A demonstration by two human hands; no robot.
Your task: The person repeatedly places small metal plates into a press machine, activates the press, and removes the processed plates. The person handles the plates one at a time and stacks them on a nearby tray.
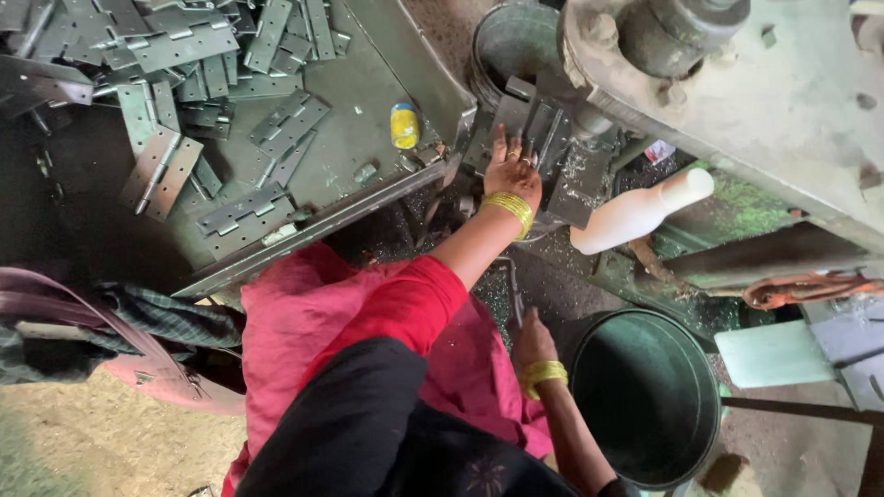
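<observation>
The left hand [512, 173] reaches up and forward to the machine [737, 101], fingers spread flat on a grey hinge [541, 129] that sits on the machine's bed; it presses rather than grips, and whether any finger curls under the plate cannot be told. The hinge lies just ahead of the fingertips, its long axis running roughly away from the person, tilted a little to the right. The right hand [531, 342] is lower and nearer the body, beside the rim of a dark bucket [645, 396]; it seems closed around a thin metal rod [511, 294], though the grip is partly hidden. So the left hand is on the hinge, the right well apart from it. To the left, a sloping metal tray [368, 101] carries a loose heap of hinges [184, 101], lying at all angles. Near the tray's lower edge rests a small cylinder, a yellow can [404, 126] with a blue band. A white bottle [635, 216] with no visible label lies right of the left wrist, neck pointing up and right.
</observation>
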